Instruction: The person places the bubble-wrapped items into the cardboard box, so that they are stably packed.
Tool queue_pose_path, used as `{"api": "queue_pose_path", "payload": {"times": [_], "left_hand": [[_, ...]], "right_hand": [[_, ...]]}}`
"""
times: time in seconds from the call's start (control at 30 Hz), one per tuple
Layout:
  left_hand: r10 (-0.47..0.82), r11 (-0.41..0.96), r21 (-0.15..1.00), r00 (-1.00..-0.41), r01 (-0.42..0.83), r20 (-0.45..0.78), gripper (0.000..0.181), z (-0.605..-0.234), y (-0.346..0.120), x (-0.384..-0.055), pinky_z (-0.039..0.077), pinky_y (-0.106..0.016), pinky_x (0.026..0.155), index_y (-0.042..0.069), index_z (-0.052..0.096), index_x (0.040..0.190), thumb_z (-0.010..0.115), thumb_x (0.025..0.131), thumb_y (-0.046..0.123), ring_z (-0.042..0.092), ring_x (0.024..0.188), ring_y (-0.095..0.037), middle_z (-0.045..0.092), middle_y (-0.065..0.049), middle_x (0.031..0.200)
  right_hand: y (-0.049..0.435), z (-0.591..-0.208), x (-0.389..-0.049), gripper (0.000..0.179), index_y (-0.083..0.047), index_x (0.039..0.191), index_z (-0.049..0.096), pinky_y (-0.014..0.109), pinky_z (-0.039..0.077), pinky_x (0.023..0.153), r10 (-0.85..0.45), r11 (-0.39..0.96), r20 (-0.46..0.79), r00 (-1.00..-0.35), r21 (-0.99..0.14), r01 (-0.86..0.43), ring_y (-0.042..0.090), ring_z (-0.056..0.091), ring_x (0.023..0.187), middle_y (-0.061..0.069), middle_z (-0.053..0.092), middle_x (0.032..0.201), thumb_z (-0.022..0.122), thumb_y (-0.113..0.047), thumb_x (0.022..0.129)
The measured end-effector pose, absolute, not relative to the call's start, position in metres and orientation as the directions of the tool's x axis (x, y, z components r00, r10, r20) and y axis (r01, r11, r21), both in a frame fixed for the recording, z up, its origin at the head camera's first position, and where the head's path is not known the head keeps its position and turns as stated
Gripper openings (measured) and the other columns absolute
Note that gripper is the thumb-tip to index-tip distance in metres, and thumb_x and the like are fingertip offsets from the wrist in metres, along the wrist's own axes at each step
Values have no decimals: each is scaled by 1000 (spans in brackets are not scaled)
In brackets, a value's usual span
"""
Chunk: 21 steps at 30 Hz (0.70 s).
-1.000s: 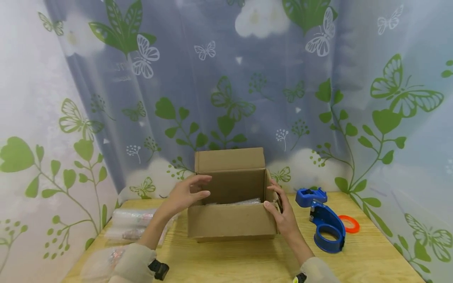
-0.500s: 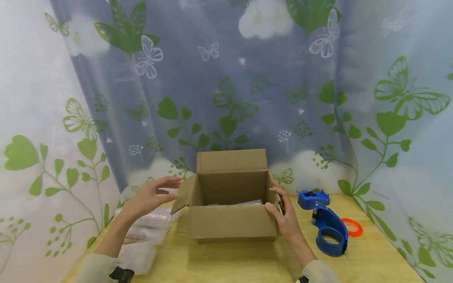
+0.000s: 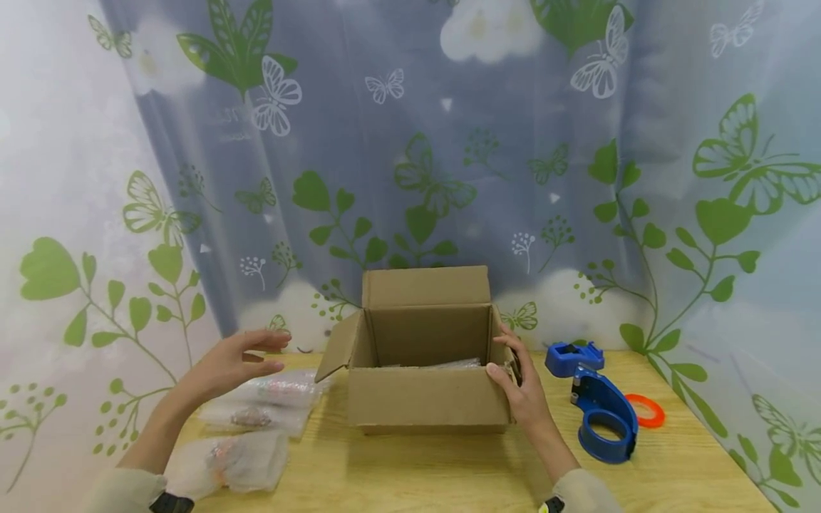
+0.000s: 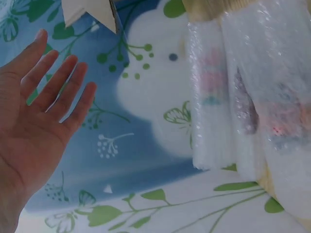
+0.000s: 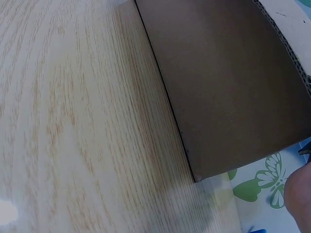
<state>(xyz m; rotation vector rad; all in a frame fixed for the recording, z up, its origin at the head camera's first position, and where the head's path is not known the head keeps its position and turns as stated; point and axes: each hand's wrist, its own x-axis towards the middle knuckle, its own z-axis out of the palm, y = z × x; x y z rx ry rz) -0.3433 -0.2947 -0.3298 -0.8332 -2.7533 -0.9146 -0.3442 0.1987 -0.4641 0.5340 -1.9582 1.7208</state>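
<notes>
An open cardboard box [image 3: 428,399] stands at the middle of the table with its flaps folded out. Low inside it lies clear bubble wrap [image 3: 463,363]. My right hand [image 3: 527,392] grips the box's right front corner, thumb on the front flap; in the right wrist view only a bit of that hand [image 5: 298,196] shows beside the box wall [image 5: 233,92]. Left of the box, my left hand [image 3: 227,365] hovers with extended fingers, holding nothing. Beneath and in front of it lie several bubble-wrapped packages [image 3: 246,456], their contents pinkish and blurred, also visible in the left wrist view.
On the right of the wooden table [image 3: 410,477] stand a blue tape dispenser [image 3: 606,420], a smaller blue dispenser [image 3: 573,358] and an orange-red tape ring [image 3: 646,411]. A patterned curtain [image 3: 385,178] hangs close behind the box.
My left hand has moved from the box's left side out to the left, above the packages. The box's left flap has swung outward. My right hand stays on the box.
</notes>
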Motion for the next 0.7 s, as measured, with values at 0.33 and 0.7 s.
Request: {"api": "queue_pose_path", "payload": {"times": [0.33, 0.7], "left_hand": [[497, 664, 537, -844, 520, 201, 50, -352, -320, -340, 59, -34, 93, 8, 59, 145, 72, 100, 27, 63, 125, -40, 67, -15, 136], [537, 650, 602, -841, 464, 68, 55, -379, -357, -336, 56, -50, 96, 2, 51, 150, 68, 103, 25, 54, 129, -52, 56, -29, 144]], "right_hand": [[200, -465, -346, 42, -8, 145, 48, 72, 13, 121, 25, 133, 593, -805, -800, -586, 32, 13, 159, 4, 24, 172, 58, -10, 105], [198, -464, -346, 43, -4, 146, 46, 72, 13, 121, 25, 129, 597, -802, -797, -590, 32, 14, 159, 4, 24, 172, 58, -10, 105]]}}
